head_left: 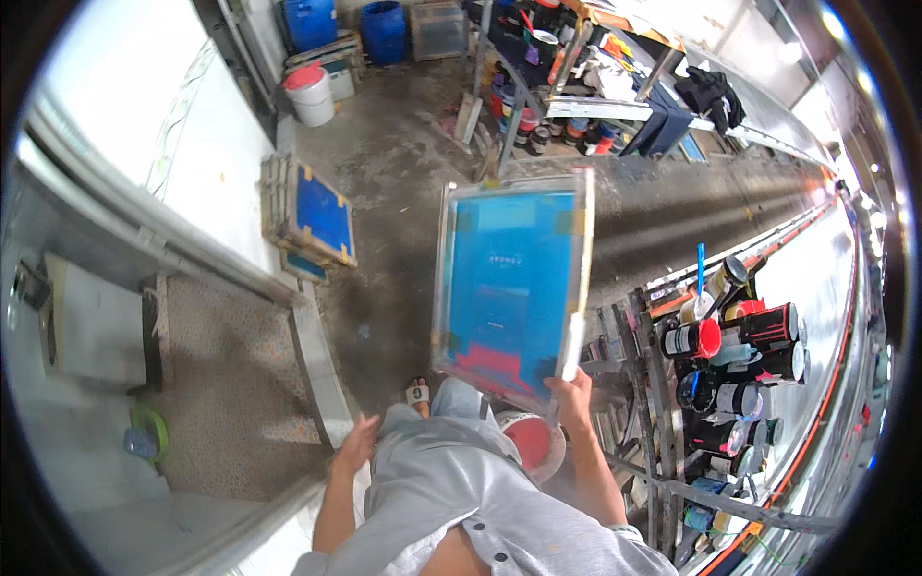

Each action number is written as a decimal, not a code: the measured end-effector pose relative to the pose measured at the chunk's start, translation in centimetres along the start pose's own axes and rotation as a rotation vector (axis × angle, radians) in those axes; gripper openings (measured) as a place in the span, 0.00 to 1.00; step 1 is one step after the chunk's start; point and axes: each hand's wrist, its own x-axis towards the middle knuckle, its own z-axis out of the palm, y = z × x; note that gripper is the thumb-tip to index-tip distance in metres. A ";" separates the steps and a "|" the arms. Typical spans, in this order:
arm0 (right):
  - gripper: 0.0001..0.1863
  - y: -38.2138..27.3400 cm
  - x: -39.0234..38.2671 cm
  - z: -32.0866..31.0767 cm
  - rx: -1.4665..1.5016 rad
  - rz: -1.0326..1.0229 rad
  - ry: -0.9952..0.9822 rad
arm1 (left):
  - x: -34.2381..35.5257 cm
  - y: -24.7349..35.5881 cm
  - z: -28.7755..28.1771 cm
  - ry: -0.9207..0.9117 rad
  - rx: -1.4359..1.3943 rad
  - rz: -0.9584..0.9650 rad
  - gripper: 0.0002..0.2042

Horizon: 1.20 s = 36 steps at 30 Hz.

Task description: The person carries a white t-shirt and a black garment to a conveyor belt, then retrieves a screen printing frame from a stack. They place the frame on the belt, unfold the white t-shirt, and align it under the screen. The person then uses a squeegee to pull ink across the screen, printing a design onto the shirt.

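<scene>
While the right hand (573,396) holds a frame (509,278), a bucket (557,458) stands below.

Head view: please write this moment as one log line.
right hand: grips frame, lower right corner | left hand: empty, apart from frame | jars: at right

Stained grey floor (389,130) with a blue barrel (384,35) and red-lidded bucket (312,104).

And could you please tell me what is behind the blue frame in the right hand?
Past the blue frame, grey floor shows, and a red-topped bucket peeks out below its lower edge, near the right hand. Whatever lies directly behind is covered.
</scene>
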 end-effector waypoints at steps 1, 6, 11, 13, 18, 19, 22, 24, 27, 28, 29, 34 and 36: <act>0.11 -2.0 0.5 -0.3 0.023 -0.003 0.020 | 1.1 5.9 1.9 0.021 0.077 -0.082 0.44; 0.23 -3.6 8.2 -1.5 0.425 0.066 0.196 | 13.5 28.1 10.5 -0.060 0.433 0.261 0.44; 0.26 -5.9 16.5 -4.1 0.514 -0.020 0.221 | 23.3 41.0 25.8 -0.616 0.350 0.357 0.41; 0.26 -6.8 20.1 -4.9 0.492 -0.097 0.309 | 26.5 43.7 31.7 -0.725 0.325 0.339 0.40; 0.18 -14.3 23.5 -7.7 0.308 -0.110 0.584 | 29.0 48.2 46.2 -0.706 0.364 0.433 0.38; 0.18 -15.8 23.9 -8.6 0.263 -0.140 0.635 | 30.0 49.2 48.8 -0.753 0.347 0.391 0.39; 0.19 -18.7 25.4 -9.9 0.276 -0.264 0.816 | 32.5 51.1 56.0 -0.831 0.361 0.317 0.44; 0.20 -20.3 27.0 -10.8 0.306 -0.319 0.920 | 34.2 52.5 61.1 -0.874 0.391 0.303 0.45; 0.20 -21.6 29.6 -12.3 0.323 -0.274 1.045 | 37.6 54.0 68.7 -0.980 0.406 0.278 0.43; 0.20 -21.9 30.5 -13.1 0.343 -0.291 1.083 | 38.8 54.3 71.1 -1.020 0.396 0.268 0.41; 0.20 -21.9 31.5 -14.0 0.361 -0.309 1.121 | 40.7 54.3 73.0 -1.045 0.401 0.243 0.40; 0.22 -24.4 37.3 -18.6 0.348 -0.345 1.300 | 45.2 55.4 86.7 -1.145 0.482 0.271 0.36; 0.24 -26.2 39.2 -20.0 0.329 -0.382 1.397 | 47.9 54.9 91.0 -1.251 0.499 0.205 0.36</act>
